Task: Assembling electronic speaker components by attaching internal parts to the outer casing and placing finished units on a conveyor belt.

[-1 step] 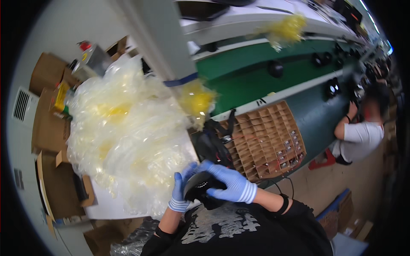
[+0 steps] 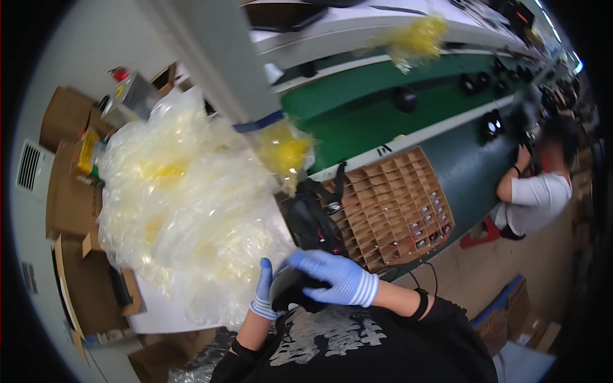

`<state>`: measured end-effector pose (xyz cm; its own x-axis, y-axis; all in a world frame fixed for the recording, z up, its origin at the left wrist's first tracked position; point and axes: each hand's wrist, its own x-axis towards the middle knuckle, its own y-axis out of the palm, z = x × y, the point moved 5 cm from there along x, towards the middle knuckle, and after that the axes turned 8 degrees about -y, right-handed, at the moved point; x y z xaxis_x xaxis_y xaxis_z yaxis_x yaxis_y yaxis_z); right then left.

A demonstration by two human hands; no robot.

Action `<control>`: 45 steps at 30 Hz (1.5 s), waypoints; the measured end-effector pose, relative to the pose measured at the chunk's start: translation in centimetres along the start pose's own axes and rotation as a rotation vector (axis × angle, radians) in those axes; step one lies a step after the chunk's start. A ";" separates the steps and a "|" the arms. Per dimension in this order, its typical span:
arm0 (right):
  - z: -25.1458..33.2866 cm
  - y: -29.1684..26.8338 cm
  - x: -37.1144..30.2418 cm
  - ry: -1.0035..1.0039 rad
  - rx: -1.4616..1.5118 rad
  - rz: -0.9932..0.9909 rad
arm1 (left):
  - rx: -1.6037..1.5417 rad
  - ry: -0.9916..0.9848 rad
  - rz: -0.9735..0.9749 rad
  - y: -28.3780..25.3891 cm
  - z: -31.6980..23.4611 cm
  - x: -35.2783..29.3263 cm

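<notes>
Close to my chest, my left hand (image 2: 264,295) and my right hand (image 2: 333,277), both in blue knit gloves with white-striped cuffs, hold a black rounded shell (image 2: 290,288) between them. The left palm backs its left side, thumb pointing up. Over the top and right side curl the fingers of the right hand. Gloves cover much of the shell, so its exact kind is unclear. Beyond the hands, a large heap of clear and yellowish plastic bags (image 2: 191,198) lies on a white table (image 2: 156,309).
A divided cardboard tray (image 2: 377,210) with small parts in some cells stands beside a black bag (image 2: 313,220). Behind runs a green conveyor (image 2: 357,96) carrying black round pieces. A grey post (image 2: 214,70) rises near the heap. At right sits a person (image 2: 539,198); cardboard boxes (image 2: 73,185) stand at left.
The black shell has turned in my hands: a row of pale dots on it no longer shows. My right hand has shifted a little left over it. The whole view has moved slightly.
</notes>
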<state>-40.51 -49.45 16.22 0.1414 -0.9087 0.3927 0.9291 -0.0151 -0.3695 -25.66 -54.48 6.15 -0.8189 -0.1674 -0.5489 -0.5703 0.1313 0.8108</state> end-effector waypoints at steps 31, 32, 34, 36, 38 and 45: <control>-15.7 -12.8 -23.3 1.589 -0.679 0.147 | 0.057 -0.106 0.189 -2.7 1.7 0.1; -16.0 -12.6 -23.8 1.589 -0.679 0.144 | 0.059 -0.106 0.190 -2.5 1.7 0.2; -16.2 -12.6 -24.3 1.525 -0.720 0.044 | 0.044 -0.127 0.193 -1.8 1.8 0.2; -15.6 -12.6 -24.1 1.513 -0.732 0.015 | 0.048 -0.136 0.199 -1.8 1.9 0.3; -15.0 -12.7 -24.0 1.497 -0.744 -0.010 | 0.051 -0.140 0.203 -2.0 2.1 0.2; -15.3 -17.0 -28.1 1.068 -0.411 -0.810 | 0.015 -0.137 0.194 -2.6 2.5 0.1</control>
<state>-65.47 -29.99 -1.41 -0.8765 -0.4605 -0.1407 0.4349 -0.6317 -0.6417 -24.46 -52.39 3.49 -0.9138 -0.0033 -0.4061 -0.4011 0.1633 0.9013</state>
